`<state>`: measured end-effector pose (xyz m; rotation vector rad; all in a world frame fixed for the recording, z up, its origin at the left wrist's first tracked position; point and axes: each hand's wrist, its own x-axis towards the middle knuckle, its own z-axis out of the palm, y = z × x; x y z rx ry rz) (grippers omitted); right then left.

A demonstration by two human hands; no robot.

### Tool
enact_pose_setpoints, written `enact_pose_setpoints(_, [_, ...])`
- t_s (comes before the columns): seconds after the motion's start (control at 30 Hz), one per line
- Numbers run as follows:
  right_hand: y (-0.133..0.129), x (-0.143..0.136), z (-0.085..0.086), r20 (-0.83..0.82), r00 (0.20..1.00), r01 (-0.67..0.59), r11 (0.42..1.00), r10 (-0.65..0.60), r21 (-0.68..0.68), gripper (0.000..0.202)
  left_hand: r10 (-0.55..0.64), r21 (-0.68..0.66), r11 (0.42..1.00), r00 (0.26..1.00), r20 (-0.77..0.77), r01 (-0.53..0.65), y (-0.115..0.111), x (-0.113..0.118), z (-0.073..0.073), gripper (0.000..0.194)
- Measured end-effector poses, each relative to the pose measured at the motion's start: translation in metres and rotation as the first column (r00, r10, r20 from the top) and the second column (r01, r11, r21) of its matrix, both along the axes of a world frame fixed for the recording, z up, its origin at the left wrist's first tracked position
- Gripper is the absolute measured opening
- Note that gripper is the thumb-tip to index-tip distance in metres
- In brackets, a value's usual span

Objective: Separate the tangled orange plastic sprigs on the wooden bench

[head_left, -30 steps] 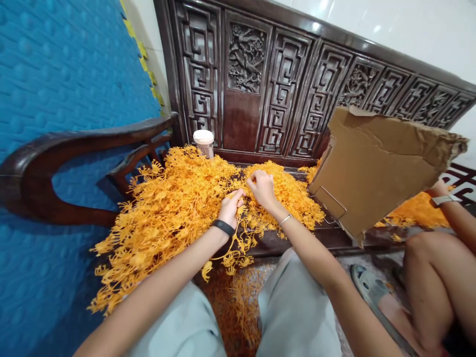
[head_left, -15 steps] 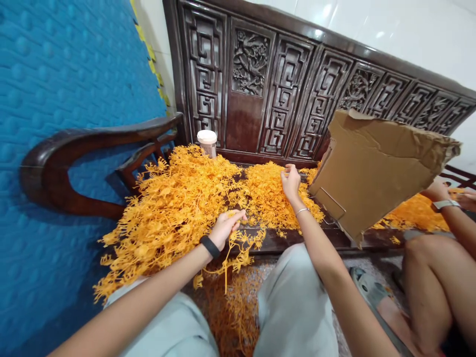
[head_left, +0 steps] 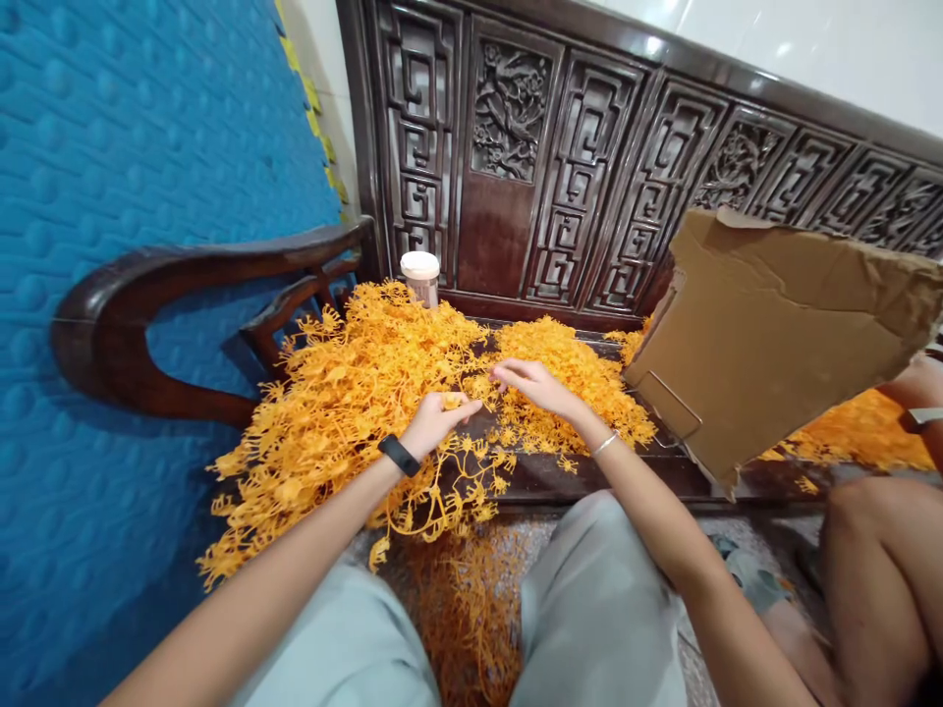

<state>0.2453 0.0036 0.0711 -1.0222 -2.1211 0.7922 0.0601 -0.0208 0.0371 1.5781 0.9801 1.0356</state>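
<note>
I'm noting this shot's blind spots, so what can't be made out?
In the head view:
Fingers of the co-worker's hand: hidden behind the cardboard sheet.
Base of the jar: behind the orange heap.
Jar's printing: too small.
Whether the right grip holds anything: too small.
Far end of the bench: cut off by right edge.

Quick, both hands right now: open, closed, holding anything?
Left hand: closed, pinching a bit of the orange plastic sprigs.
Right hand: fingers bent beside it; can't tell whether they are closed on anything.
</note>
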Motion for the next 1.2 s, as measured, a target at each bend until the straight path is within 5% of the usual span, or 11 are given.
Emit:
enact_pose_setpoints(0.23, [-0.001,-0.019,-0.007,0.032,0.989,-0.143,0.989,0.141,0.042,0.019,-0.006,0.084,0.996,0.993,-0.115,0.016,-0.001,-0.005,-0.004,0.031])
enact_pose_setpoints(0.37, [0.003,-0.025,-0.009,-0.075,0.991,0.116,0.993,-0.113,0.034,0.013,0.016,0.003,1.000,0.995,-0.101,-0.016,-0.003,-0.004,-0.003,0.026])
enact_pose_setpoints(0.5, [0.006,-0.027,-0.012,-0.186,0.898,0.387,0.917,-0.399,-0.102,0.013,0.029,-0.069,0.997,0.998,-0.052,-0.033,-0.001,-0.001,-0.002,0.020])
enact_pose_setpoints(0.63, [0.007,-0.026,-0.011,-0.288,0.856,0.388,0.901,-0.430,-0.193,0.011,0.005,-0.095,0.995,1.000,0.015,-0.004,0.001,0.004,-0.001,0.026])
enact_pose_setpoints(0.83, [0.010,-0.027,-0.016,-0.214,0.840,0.527,0.844,-0.499,0.100,0.018,0.039,-0.231,0.973,0.978,0.205,0.009,-0.009,0.015,0.006,0.028])
enact_pose_setpoints(1.0, [0.019,-0.028,-0.017,-0.228,0.805,0.590,0.782,-0.548,0.203,0.017,0.107,-0.375,0.923,0.885,0.453,0.081,-0.007,0.024,0.010,0.021])
enact_pose_setpoints(1.2, [0.030,-0.015,-0.007,-0.293,0.661,0.731,0.681,-0.690,0.047,0.021,0.092,-0.442,0.872,0.817,0.570,0.210,0.005,0.039,0.012,0.020])
